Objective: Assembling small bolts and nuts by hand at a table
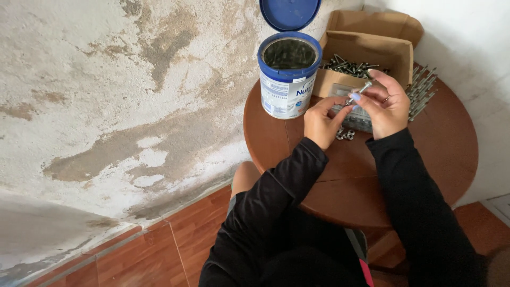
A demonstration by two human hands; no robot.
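Both hands (pixel 321 122) (pixel 385 106) pinch one long grey metal bolt (pixel 361 89); a fumbled grip could drop it among loose nuts (pixel 345 134) below on the round brown counter (pixel 425 154).

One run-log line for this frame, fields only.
left hand: pinching bolt low | right hand: gripping same bolt | nearby: open blue tin, cardboard box of bolts, nuts | surface: round wooden table

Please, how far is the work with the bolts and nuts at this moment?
Done: cannot tell; the open tin shows no clear contents. In hand: the right hand and left hand hold one bolt between them. Left: many bolts in the cardboard box, more bolts lying beside it, and loose nuts on the round table.
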